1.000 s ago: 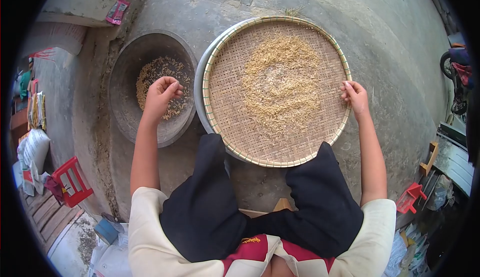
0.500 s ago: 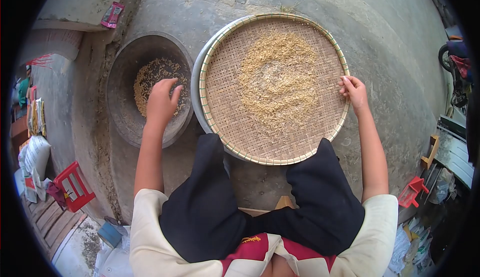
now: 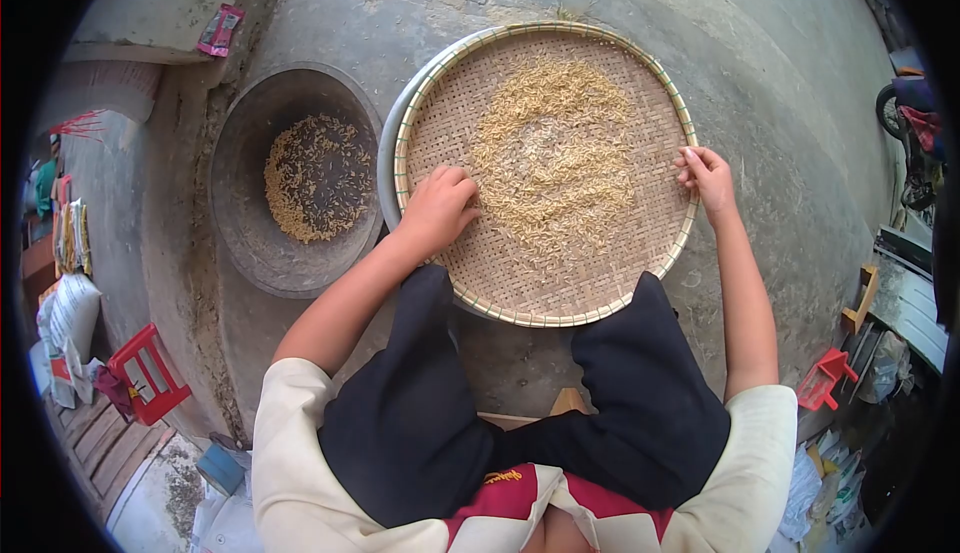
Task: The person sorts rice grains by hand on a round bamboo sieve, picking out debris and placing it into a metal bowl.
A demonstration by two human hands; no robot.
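A round woven bamboo tray [image 3: 440, 133] lies in front of me, with a spread of straw-coloured, unhusked rice grains [image 3: 560, 103] across its middle. Over the tray's left part is my left hand [image 3: 438, 211], its fingers curled downward beside the edge of the grains; whatever is inside them is hidden. At the right rim, my right hand [image 3: 708, 181] rests with thumb and fingertips drawn together, and I cannot make out anything between them. To the left stands a dark, deep basin [image 3: 235, 178] with more grains [image 3: 290, 198] scattered on its bottom.
Beneath the tray is a grey metal basin [image 3: 388, 158], its edge showing at the left. My knees [image 3: 440, 353] are close to the tray's front. A pink wrapper [image 3: 220, 30] lies upper left, a red plastic stool [image 3: 148, 373] lower left, and a red plastic item [image 3: 825, 378] at the right.
My left hand has moved right, from over the dark basin to the tray, and its fingers have curled. My right hand stays at the rim.
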